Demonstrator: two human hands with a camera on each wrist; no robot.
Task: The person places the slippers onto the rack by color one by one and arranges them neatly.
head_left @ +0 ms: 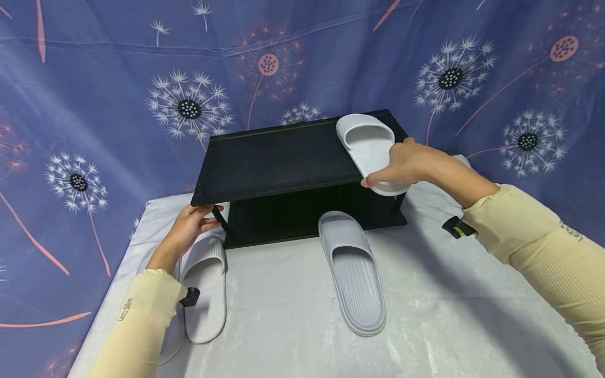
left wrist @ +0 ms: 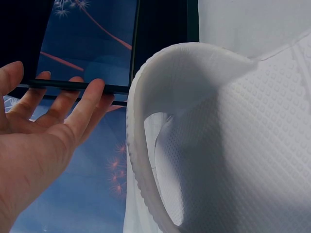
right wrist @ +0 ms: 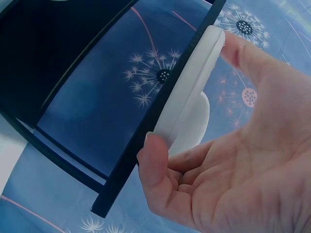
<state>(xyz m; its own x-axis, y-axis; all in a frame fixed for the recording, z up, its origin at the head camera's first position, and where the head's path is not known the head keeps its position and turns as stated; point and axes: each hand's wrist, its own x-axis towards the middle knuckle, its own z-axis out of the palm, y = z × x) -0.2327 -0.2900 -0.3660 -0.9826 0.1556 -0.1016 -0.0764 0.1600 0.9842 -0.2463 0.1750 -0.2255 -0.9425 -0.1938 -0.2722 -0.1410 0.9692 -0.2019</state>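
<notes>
A black two-tier shoe rack (head_left: 279,157) stands at the back. My right hand (head_left: 408,163) grips the heel end of a white slipper (head_left: 366,136), thumb on one edge and fingers around the other. That slipper lies over the right end of the top board, toe toward the back, its heel overhanging the front edge. At the rack's left end, my left hand (head_left: 189,228) reaches under the top board, its extended fingers (left wrist: 87,104) touching the thin leg (left wrist: 63,84). Beside this hand a second white slipper (head_left: 205,310) sits on the white cloth.
A grey slipper (head_left: 356,283) lies in front of the rack, right of its middle. Another slipper (head_left: 172,341) is mostly hidden behind the left sleeve. White cloth (head_left: 283,310) covers the surface, and a blue dandelion-print curtain (head_left: 118,94) hangs close behind the rack.
</notes>
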